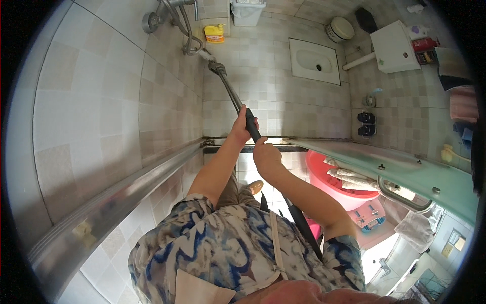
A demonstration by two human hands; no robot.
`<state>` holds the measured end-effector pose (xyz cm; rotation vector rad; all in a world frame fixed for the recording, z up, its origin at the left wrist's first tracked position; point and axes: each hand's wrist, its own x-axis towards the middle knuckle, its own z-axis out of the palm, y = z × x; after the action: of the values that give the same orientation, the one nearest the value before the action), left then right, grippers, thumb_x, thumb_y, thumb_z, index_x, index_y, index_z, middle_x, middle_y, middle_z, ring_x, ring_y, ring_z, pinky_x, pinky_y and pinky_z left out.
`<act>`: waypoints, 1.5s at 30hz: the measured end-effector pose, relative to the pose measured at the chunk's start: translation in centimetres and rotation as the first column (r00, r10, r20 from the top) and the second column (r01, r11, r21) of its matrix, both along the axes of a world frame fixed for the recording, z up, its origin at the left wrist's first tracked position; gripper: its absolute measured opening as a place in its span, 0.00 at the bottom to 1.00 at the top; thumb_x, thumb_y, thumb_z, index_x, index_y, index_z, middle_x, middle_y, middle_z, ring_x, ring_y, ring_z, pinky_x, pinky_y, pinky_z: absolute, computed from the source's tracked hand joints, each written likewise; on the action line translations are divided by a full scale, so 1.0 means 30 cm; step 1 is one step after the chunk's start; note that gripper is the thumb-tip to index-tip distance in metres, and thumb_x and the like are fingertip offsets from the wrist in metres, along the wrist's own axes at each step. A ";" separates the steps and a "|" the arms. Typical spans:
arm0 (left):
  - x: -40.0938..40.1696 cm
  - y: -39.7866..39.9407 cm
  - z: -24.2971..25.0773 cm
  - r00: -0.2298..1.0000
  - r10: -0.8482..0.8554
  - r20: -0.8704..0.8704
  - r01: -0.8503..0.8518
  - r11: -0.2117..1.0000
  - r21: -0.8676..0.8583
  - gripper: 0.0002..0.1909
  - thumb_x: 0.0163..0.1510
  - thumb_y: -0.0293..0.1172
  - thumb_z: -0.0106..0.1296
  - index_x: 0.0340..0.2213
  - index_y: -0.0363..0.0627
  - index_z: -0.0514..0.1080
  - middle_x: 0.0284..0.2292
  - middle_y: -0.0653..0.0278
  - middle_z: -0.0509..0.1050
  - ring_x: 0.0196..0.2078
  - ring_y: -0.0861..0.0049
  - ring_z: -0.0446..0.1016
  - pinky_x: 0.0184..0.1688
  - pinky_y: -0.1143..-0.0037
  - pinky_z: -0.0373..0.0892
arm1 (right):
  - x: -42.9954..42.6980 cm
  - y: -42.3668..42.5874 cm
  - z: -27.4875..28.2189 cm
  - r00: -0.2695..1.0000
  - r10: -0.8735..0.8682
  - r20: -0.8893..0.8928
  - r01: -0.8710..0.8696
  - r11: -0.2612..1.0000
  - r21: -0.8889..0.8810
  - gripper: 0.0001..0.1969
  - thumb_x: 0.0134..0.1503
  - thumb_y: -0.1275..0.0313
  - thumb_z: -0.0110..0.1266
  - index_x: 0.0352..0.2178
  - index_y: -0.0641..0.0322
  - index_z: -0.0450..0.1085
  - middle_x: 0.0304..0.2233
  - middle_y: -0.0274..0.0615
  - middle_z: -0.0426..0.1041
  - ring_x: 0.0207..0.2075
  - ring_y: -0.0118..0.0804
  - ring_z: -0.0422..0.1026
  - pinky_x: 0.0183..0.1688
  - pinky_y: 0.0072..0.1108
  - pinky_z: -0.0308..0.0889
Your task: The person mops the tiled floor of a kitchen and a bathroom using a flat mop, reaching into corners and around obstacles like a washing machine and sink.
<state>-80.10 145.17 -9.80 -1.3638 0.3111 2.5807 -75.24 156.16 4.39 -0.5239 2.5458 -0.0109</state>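
Note:
Both my hands grip one long metal pole with a dark sleeve (251,124) that slants up and left over the tiled floor. My left hand (243,123) is the farther one, wrapped round the upper part of the sleeve. Closer to my body, my right hand (267,156) closes round its lower end. A grey joint (217,68) sits at the far end of the pole, and a pale piece beyond it reaches the foot of the left wall, beside a hanging shower hose (186,28). What the pole's tip touches is unclear.
A squat toilet (314,60) is set in the floor. A yellow jug (214,33), a white bin (247,13) and a round bucket (340,29) stand farther off. A door threshold (265,141) crosses below my hands. To the right are a glass door (402,159) and a pink basin (317,171) holding cloths.

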 end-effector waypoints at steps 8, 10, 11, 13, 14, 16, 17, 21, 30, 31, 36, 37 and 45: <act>0.023 0.018 -0.084 0.976 0.181 -0.124 -0.123 0.920 0.372 0.32 0.49 0.61 0.50 0.34 0.39 0.66 0.31 0.57 0.71 0.19 0.85 0.65 0.22 0.85 0.67 | -0.044 0.027 0.029 0.983 -0.023 0.180 0.052 0.986 -0.160 0.17 0.50 0.75 0.51 0.38 0.72 0.56 0.25 0.57 0.72 0.28 0.54 0.75 0.29 0.36 0.72; 0.023 0.010 -0.089 0.979 0.179 -0.095 -0.135 0.925 0.354 0.32 0.49 0.61 0.51 0.35 0.38 0.66 0.32 0.56 0.71 0.19 0.85 0.65 0.22 0.85 0.67 | -0.047 0.018 0.010 0.971 -0.020 0.238 0.056 0.988 -0.147 0.19 0.48 0.78 0.51 0.40 0.75 0.55 0.25 0.57 0.72 0.28 0.53 0.75 0.30 0.35 0.72; 0.016 0.001 -0.092 0.974 0.192 -0.122 -0.136 0.922 0.362 0.33 0.49 0.61 0.50 0.35 0.38 0.65 0.33 0.56 0.71 0.19 0.85 0.65 0.22 0.85 0.67 | -0.051 0.013 -0.009 0.978 -0.014 0.209 0.050 0.985 -0.164 0.16 0.49 0.77 0.49 0.38 0.73 0.55 0.25 0.57 0.72 0.28 0.54 0.75 0.29 0.37 0.71; 0.013 -0.027 -0.105 0.967 0.209 -0.147 -0.143 0.920 0.365 0.33 0.49 0.61 0.50 0.35 0.37 0.65 0.34 0.56 0.71 0.19 0.84 0.65 0.22 0.85 0.67 | -0.056 -0.011 -0.021 0.983 -0.004 0.182 0.038 0.982 -0.186 0.13 0.50 0.77 0.47 0.37 0.71 0.55 0.24 0.58 0.72 0.27 0.55 0.75 0.29 0.38 0.71; 0.011 -0.040 -0.111 0.966 0.209 -0.151 -0.142 0.920 0.365 0.33 0.49 0.61 0.50 0.35 0.37 0.65 0.34 0.56 0.71 0.19 0.84 0.65 0.22 0.84 0.66 | -0.057 -0.025 -0.026 0.986 0.002 0.164 0.030 0.981 -0.189 0.13 0.50 0.77 0.46 0.36 0.71 0.55 0.24 0.58 0.72 0.27 0.55 0.75 0.29 0.38 0.71; 0.003 -0.065 -0.118 0.966 0.210 -0.153 -0.143 0.920 0.364 0.33 0.50 0.61 0.49 0.35 0.37 0.65 0.34 0.56 0.71 0.19 0.84 0.65 0.22 0.84 0.66 | -0.063 -0.045 -0.034 0.989 0.007 0.148 0.021 0.981 -0.193 0.13 0.50 0.78 0.46 0.36 0.71 0.55 0.24 0.58 0.72 0.27 0.55 0.75 0.29 0.38 0.71; -0.004 -0.078 -0.120 0.968 0.204 -0.145 -0.143 0.926 0.350 0.33 0.50 0.62 0.49 0.34 0.37 0.65 0.33 0.55 0.71 0.19 0.83 0.65 0.22 0.84 0.66 | -0.069 -0.053 -0.038 0.990 0.009 0.138 0.022 0.975 -0.219 0.12 0.50 0.78 0.46 0.36 0.71 0.55 0.24 0.58 0.72 0.26 0.54 0.75 0.29 0.38 0.71; -0.033 -0.091 -0.110 0.978 0.170 -0.123 -0.121 0.937 0.329 0.33 0.51 0.63 0.46 0.33 0.38 0.64 0.32 0.55 0.71 0.19 0.82 0.65 0.22 0.83 0.66 | -0.096 -0.071 -0.032 0.986 -0.009 0.165 0.039 0.983 -0.177 0.12 0.50 0.78 0.47 0.35 0.71 0.56 0.24 0.58 0.72 0.27 0.54 0.75 0.29 0.37 0.72; -0.027 -0.116 -0.116 0.990 0.088 -0.106 -0.064 0.975 0.211 0.33 0.54 0.64 0.40 0.31 0.38 0.63 0.28 0.55 0.69 0.20 0.76 0.66 0.25 0.76 0.68 | -0.098 -0.092 -0.039 0.982 -0.047 0.183 0.085 0.975 -0.205 0.12 0.49 0.76 0.51 0.33 0.73 0.60 0.28 0.59 0.72 0.29 0.50 0.76 0.30 0.35 0.72; -0.038 -0.104 -0.102 0.991 0.075 -0.109 -0.049 0.974 0.219 0.33 0.54 0.64 0.40 0.31 0.38 0.63 0.28 0.55 0.69 0.20 0.76 0.66 0.25 0.76 0.68 | -0.108 -0.067 -0.069 0.982 -0.063 0.179 0.098 0.975 -0.197 0.12 0.49 0.76 0.51 0.33 0.73 0.60 0.28 0.59 0.72 0.29 0.50 0.76 0.30 0.35 0.72; 0.005 -0.102 -0.073 0.999 -0.015 -0.037 0.015 1.000 0.007 0.31 0.53 0.64 0.42 0.37 0.43 0.63 0.30 0.52 0.68 0.29 0.65 0.69 0.35 0.66 0.72 | -0.134 0.057 -0.090 0.503 -0.194 0.843 0.742 0.596 -0.306 0.13 0.54 0.68 0.53 0.35 0.65 0.61 0.26 0.41 0.68 0.23 0.28 0.69 0.22 0.21 0.67; 0.030 -0.140 -0.068 0.999 -0.016 0.043 0.019 0.997 -0.069 0.31 0.53 0.63 0.43 0.37 0.43 0.63 0.30 0.52 0.68 0.31 0.64 0.70 0.37 0.66 0.72 | -0.116 0.040 -0.076 0.277 -0.048 0.960 0.891 0.388 -0.238 0.12 0.56 0.67 0.52 0.35 0.63 0.61 0.25 0.39 0.67 0.22 0.24 0.67 0.21 0.18 0.65; 0.016 -0.116 -0.076 0.999 -0.031 0.025 0.034 0.991 -0.130 0.27 0.56 0.54 0.46 0.38 0.38 0.63 0.32 0.47 0.72 0.31 0.62 0.74 0.34 0.70 0.75 | -0.117 0.052 0.026 -0.007 -0.231 0.973 0.909 0.403 0.103 0.21 0.56 0.53 0.51 0.38 0.61 0.61 0.27 0.44 0.72 0.22 0.32 0.72 0.22 0.25 0.71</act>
<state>-79.62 141.70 -12.09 -1.4167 0.5024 2.5561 -78.75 157.71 5.16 0.5082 1.2313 -1.1967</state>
